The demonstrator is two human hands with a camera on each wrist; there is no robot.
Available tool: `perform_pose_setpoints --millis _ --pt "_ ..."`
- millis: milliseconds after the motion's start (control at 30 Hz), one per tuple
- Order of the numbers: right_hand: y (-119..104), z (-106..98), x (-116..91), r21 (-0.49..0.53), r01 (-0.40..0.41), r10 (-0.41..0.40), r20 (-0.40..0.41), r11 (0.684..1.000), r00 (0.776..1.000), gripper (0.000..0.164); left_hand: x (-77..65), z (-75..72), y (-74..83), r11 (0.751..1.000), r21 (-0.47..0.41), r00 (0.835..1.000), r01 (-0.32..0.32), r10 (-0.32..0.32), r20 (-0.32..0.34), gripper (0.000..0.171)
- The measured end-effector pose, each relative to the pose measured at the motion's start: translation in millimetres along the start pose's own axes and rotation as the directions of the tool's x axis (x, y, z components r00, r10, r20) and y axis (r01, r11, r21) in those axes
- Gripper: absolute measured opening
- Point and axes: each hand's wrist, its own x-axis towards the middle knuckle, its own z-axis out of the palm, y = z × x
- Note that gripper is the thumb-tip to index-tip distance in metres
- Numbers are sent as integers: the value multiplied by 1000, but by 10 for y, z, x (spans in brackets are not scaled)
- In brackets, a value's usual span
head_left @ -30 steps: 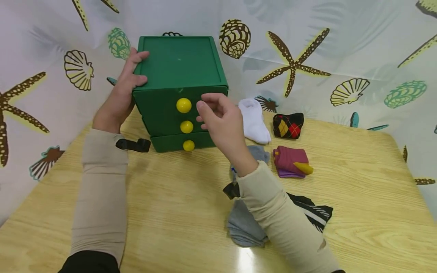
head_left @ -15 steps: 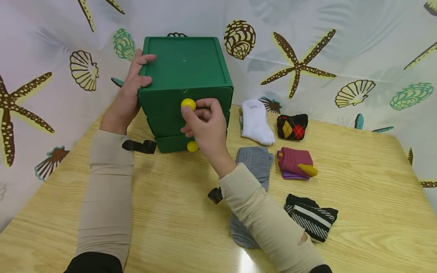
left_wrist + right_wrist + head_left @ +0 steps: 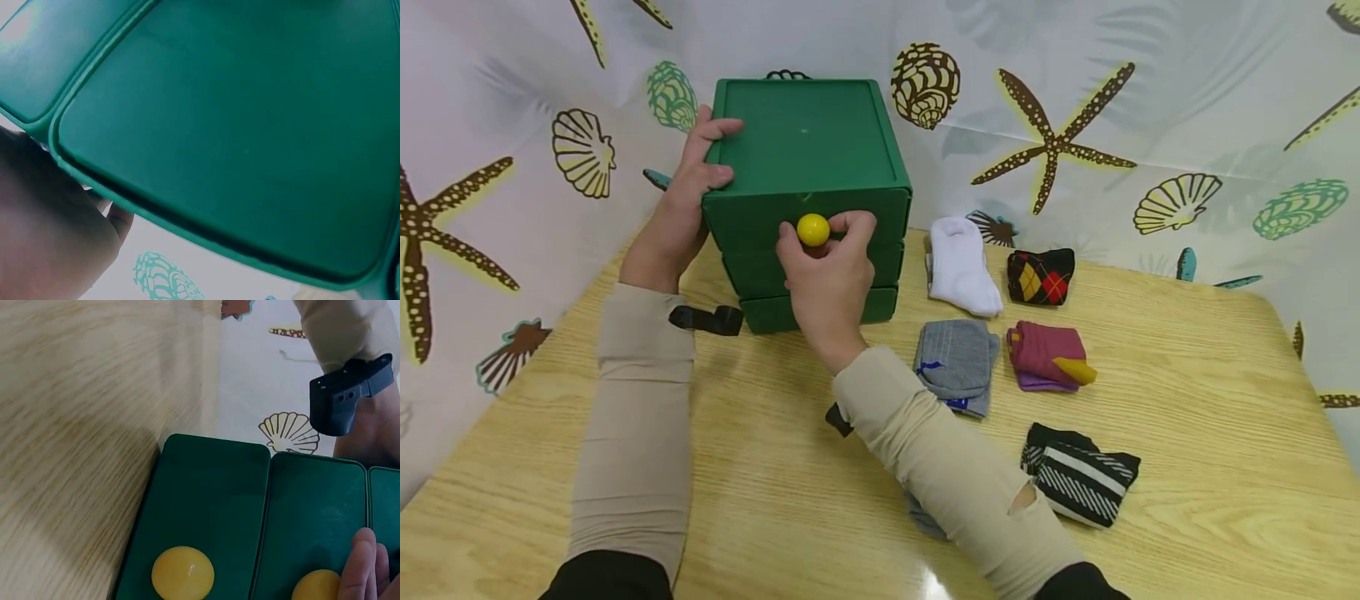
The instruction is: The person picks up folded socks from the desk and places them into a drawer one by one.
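Observation:
A green three-drawer box (image 3: pixel 805 137) with yellow knobs stands at the back left of the table. My left hand (image 3: pixel 673 208) rests along its left side in the head view, thumb and a finger over the top edge. My right hand (image 3: pixel 831 283) has its thumb and forefinger on either side of the top yellow knob (image 3: pixel 813 229). The right wrist view shows the bottom knob (image 3: pixel 183 573) and middle knob (image 3: pixel 317 585), with my right fingers (image 3: pixel 359 565) beside the latter. All drawers look closed. In the head view my right hand hides both lower knobs.
Right of the box lie white socks (image 3: pixel 964 271), argyle socks (image 3: pixel 1041 277), grey folded socks (image 3: pixel 958 367), maroon socks (image 3: pixel 1051 354) and black striped socks (image 3: pixel 1081 475). Another grey piece (image 3: pixel 925 512) is partly under my right forearm. A patterned curtain (image 3: pixel 1105 125) hangs behind.
My right hand has moved left to the top knob, and its thumb and forefinger now lie on both sides of it. The left hand has stayed on the box.

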Motion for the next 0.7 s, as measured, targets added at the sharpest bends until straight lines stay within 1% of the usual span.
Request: perform_pose_setpoints --millis 200,300,567,700 --pt "-3 38 42 -86 16 -21 -68 996 997 38 -1 -12 -2 1000 7 1000 -4 4 4 46" --pt "5 39 50 -131 25 -37 -86 991 996 37 1 -12 0 1000 17 1000 -7 7 8 46" --pt "27 28 39 -132 33 -45 -90 991 995 39 1 -5 19 1000 24 1000 -5 4 11 48" --pt "28 19 6 -106 23 -30 -67 994 997 39 -13 -12 21 1000 28 1000 1 -1 5 48"
